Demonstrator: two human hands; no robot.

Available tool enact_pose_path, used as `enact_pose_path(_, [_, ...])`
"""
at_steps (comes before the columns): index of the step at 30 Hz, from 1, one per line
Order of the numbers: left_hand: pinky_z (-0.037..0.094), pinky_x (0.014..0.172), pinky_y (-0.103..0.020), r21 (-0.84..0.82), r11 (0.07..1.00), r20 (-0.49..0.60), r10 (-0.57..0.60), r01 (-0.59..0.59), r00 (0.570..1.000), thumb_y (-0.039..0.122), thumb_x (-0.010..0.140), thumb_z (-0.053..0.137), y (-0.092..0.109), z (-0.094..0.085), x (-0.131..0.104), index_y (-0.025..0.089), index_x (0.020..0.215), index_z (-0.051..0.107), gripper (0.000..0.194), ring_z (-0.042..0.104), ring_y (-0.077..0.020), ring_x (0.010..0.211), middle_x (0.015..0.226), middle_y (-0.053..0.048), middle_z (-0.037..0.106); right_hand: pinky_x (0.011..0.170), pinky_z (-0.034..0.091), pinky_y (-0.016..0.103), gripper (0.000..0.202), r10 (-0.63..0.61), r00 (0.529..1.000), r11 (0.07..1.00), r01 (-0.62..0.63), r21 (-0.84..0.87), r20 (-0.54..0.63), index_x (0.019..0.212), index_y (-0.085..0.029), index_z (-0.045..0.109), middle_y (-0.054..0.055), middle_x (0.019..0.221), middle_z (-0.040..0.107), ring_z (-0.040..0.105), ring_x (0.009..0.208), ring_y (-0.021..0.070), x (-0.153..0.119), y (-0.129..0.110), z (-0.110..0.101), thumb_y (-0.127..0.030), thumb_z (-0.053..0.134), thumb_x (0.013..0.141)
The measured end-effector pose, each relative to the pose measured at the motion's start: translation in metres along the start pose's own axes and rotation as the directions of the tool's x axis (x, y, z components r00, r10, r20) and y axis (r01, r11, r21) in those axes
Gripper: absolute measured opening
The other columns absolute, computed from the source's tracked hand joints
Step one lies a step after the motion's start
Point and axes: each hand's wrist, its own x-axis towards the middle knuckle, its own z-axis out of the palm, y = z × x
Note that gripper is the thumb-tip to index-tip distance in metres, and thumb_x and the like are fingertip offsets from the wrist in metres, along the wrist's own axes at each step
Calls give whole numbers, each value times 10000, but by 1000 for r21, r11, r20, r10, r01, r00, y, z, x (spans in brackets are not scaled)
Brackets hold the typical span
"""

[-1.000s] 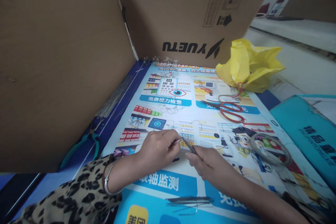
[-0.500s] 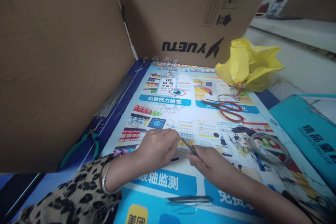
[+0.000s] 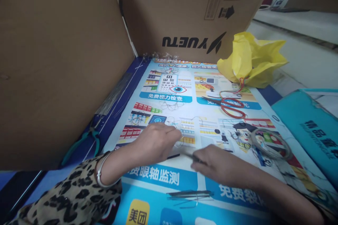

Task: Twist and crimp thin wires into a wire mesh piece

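Observation:
My left hand (image 3: 158,140) is closed in a pinch above the printed poster (image 3: 185,161). A faint, thin wire (image 3: 181,142) shows at its fingertips. In my right hand (image 3: 215,163) is a slim, pointed metal tool (image 3: 191,155), blurred by motion; it looks like tweezers. The tool's tip points left, a little below and apart from the left fingertips. Between me and the hands lies a small bundle of dark wire pieces (image 3: 190,194). Fine wire loops (image 3: 171,105) are scattered on the poster beyond the hands.
Red-handled scissors (image 3: 232,107) lie beyond my right hand, near a yellow paper piece (image 3: 246,59). A wire coil (image 3: 271,146) and a teal box (image 3: 311,126) are at right. Teal-handled pliers (image 3: 91,139) lie left. Cardboard panels (image 3: 60,59) stand left and behind.
The tool's tip has moved down and away from the left fingertips. My right hand has shifted slightly right, and the view has tilted a little.

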Motion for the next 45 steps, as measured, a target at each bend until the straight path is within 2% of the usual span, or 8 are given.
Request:
enact_pose_path(3, [385,557,-253,-31,998,-108,-59,56,992,111,783,401,-5,-12,1,158,757,540,149,537,-145,612,657,-19,589,494,224,241,307,-71,996,996,74,-58,55,686,-176,528,22,669,593,470,566,113,-2,-3,3,-416,417,841])
enact_pose_path(6, [340,507,-220,-145,985,-112,-113,96,987,116,792,418,-3,-18,3,158,703,516,139,491,-106,545,603,11,549,511,255,233,332,-8,998,1000,7,-10,-61,678,-177,496,16,662,581,480,579,112,1,-4,2,-421,372,867])
enact_pose_path(9, [314,481,-203,-244,958,-175,-197,152,965,108,776,451,3,-14,4,147,701,517,108,452,-80,501,565,29,515,514,296,219,322,63,987,987,-39,158,-150,674,-183,461,-5,623,551,482,563,104,6,-3,1,-420,367,872])
enact_pose_path(11, [326,488,-193,-294,942,-204,-227,162,952,102,769,460,6,-8,5,141,694,516,102,452,-73,502,559,30,510,496,317,211,324,95,986,955,-50,293,-141,677,-187,445,-18,580,528,488,527,97,9,-2,3,-424,354,878])
enact_pose_path(15, [315,483,-196,-286,943,-255,-248,172,935,94,752,472,8,5,4,143,690,513,90,450,-73,503,562,29,514,486,342,208,365,102,974,917,-14,398,-201,669,-190,426,-13,573,535,509,525,100,12,2,10,-473,334,881])
enact_pose_path(24, [329,481,-207,-242,961,-262,-199,135,944,115,766,455,9,17,3,144,702,525,99,465,-86,507,571,15,535,485,326,214,397,86,965,947,-3,321,-246,667,-196,418,-12,571,536,495,530,103,14,4,13,-515,310,877])
enact_pose_path(40, [341,488,-210,-230,962,-217,-199,148,956,112,760,454,11,19,2,147,694,529,105,487,-95,514,571,12,546,510,320,228,371,98,965,970,-38,241,-243,655,-204,401,-11,556,518,486,550,121,15,1,11,-485,307,879])
enact_pose_path(45, [359,500,-232,-171,978,-168,-148,119,975,147,798,437,8,18,0,147,729,541,124,519,-117,538,607,-1,578,564,338,243,328,98,969,985,-62,161,-226,694,-193,440,22,679,567,502,631,139,14,0,6,-447,333,872])
